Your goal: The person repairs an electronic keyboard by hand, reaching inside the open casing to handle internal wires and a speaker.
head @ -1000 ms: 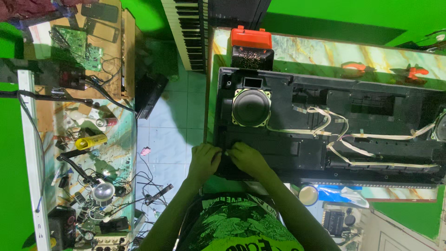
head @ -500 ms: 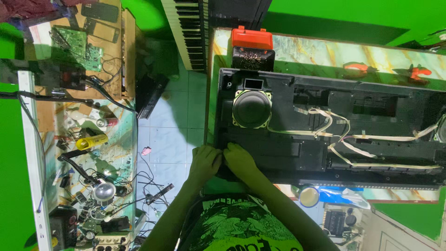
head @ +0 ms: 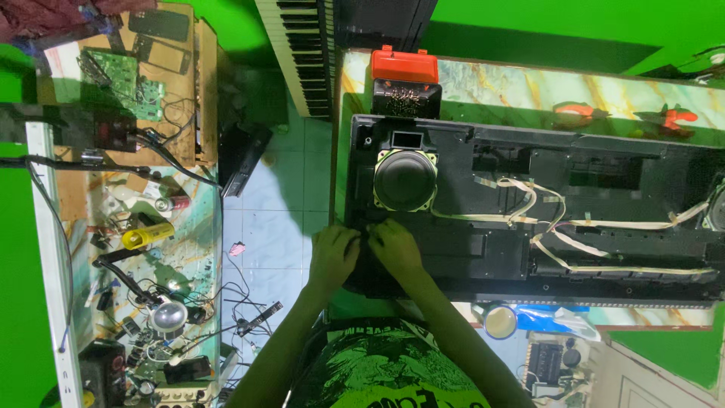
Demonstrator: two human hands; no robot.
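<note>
Both hands meet at the near left corner of the long black plastic keyboard casing (head: 529, 257), which lies opened on the marbled green table (head: 529, 87). The left hand (head: 332, 257) and right hand (head: 394, 248) press curled fingers on its edge; whether they pinch anything cannot be told. Just beyond sits a round black speaker (head: 405, 180), with flat cream ribbon cables (head: 544, 219) trailing rightward.
</note>
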